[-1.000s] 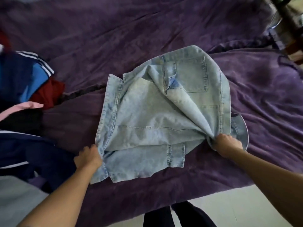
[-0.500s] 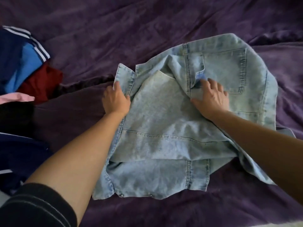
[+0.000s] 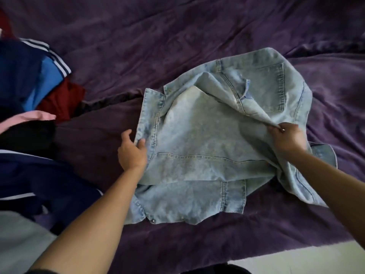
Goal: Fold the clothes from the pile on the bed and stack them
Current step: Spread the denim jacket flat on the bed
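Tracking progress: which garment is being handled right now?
The light-blue denim jacket, spread mid-bed: left hand holds its edge, right hand pinches a fold. The pile lies untouched.

Bare purple bedspread (image 3: 177,46) beyond and right of the denim jacket (image 3: 207,145) — clothes pile (image 3: 29,80) crowding the left

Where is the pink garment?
Head view, far left: the pink garment lies between the red garment and the black garment, left of the denim jacket.

Faded matt denim jacket (image 3: 207,147), shiny metal snap (image 3: 153,221), plush purple blanket (image 3: 158,46)
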A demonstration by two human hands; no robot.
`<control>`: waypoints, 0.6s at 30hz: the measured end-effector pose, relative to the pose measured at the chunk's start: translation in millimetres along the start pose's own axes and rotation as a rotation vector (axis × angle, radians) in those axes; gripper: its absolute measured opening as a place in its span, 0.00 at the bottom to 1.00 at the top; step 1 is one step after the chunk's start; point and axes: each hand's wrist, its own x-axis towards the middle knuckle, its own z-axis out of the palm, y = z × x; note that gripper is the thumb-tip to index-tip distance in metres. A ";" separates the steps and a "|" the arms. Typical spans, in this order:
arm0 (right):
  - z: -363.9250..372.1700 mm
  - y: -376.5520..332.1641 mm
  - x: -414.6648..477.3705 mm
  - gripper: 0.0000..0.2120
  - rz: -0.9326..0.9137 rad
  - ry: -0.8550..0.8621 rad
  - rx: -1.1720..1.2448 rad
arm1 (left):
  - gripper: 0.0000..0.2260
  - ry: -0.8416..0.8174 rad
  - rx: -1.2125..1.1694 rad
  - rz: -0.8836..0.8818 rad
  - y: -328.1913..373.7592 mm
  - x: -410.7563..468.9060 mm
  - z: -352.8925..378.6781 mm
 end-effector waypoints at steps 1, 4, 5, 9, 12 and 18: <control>-7.8 4.9 -3.4 0.15 0.000 -0.026 -0.027 | 0.19 0.024 -0.026 0.015 0.6 -6.7 -10.8; -21.8 19.6 -22.3 0.14 0.029 -0.149 -0.180 | 0.14 0.069 -0.097 0.065 4.4 -32.6 -44.0; -26.6 24.0 -35.0 0.13 0.024 -0.182 -0.253 | 0.12 0.072 -0.122 0.097 4.1 -46.2 -57.1; -41.2 37.7 -96.3 0.11 -0.062 -0.183 -0.439 | 0.06 -0.037 -0.255 0.187 -9.7 -110.6 -105.9; -46.2 40.1 -144.3 0.12 -0.204 -0.114 -0.524 | 0.06 -0.199 -0.273 0.155 -37.7 -161.7 -141.9; -1.3 2.9 -238.0 0.23 -0.807 -0.221 -0.448 | 0.12 -0.393 0.422 0.458 -82.4 -242.8 -206.7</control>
